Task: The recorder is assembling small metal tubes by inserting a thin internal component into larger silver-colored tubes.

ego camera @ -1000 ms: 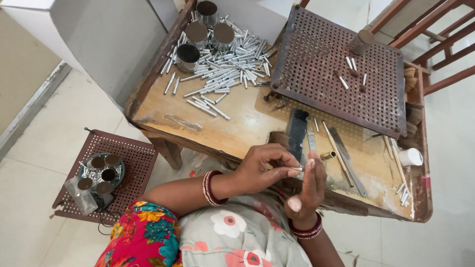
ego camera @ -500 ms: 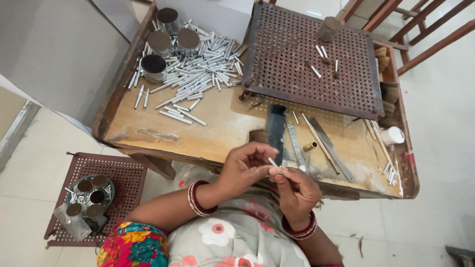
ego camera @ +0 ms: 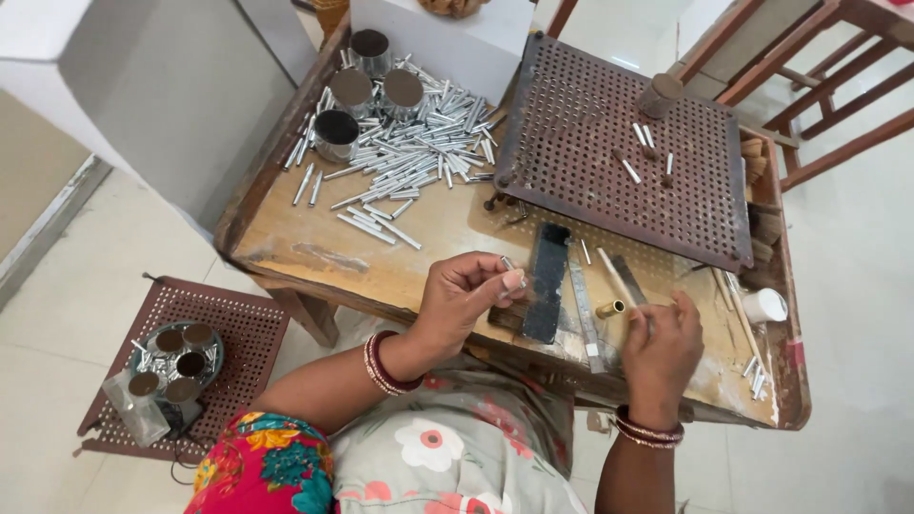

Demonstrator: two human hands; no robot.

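A low wooden work table (ego camera: 286, 243) with raised edges is standing on a pale tiled floor (ego camera: 67, 314), with a grey-white wall panel (ego camera: 162, 86) rising to the left and a reddish wooden chair frame (ego camera: 809, 86) showing at the far right. The left hand (ego camera: 466, 295) is hovering over the near edge of the table, its fingertips pinching a short silver tube (ego camera: 507, 263) in a narrow grip; the tube is small and its long axis is pointing roughly up and away from the person. The right hand (ego camera: 662, 347) is resting on the table further right, its fingers curling down beside a small brass piece (ego camera: 609, 309); whether it is gripping anything cannot be told. Between the two hands a dark flat bar (ego camera: 546, 281) and a metal ruler (ego camera: 583, 300) are lying with their lengths running near to far. A heap of silver tubes (ego camera: 419, 152) is spreading across the far left of the table among four round tins (ego camera: 367, 81). A brown perforated board (ego camera: 609, 133) is sitting over the far right, carrying a few tubes. A second perforated tray (ego camera: 238, 324) with a bowl of tins (ego camera: 181, 352) is lying on the floor at the left.
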